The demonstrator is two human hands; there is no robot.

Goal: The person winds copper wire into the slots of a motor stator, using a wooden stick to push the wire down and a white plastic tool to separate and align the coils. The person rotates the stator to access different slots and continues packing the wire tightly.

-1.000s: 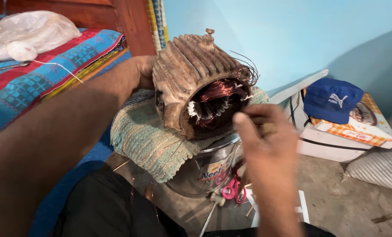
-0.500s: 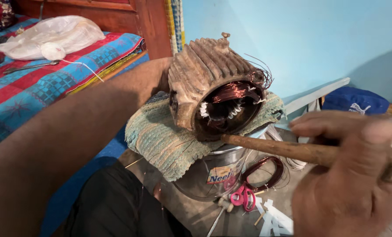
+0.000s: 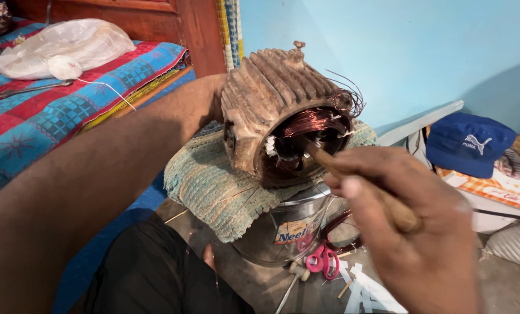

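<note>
Left hand (image 3: 216,104) hidden behind the motor housing (image 3: 271,99); stick (image 3: 359,180) tip lost among copper windings (image 3: 312,125).

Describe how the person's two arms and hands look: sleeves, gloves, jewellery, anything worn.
Both are bare. The left forearm shows no sleeve along its whole visible length; its hand is hidden behind the ribbed motor housing, so any ring there cannot be seen. The right hand wears no glove, and no ring, watch or bracelet shows on the visible part. Its nails are short.
</note>
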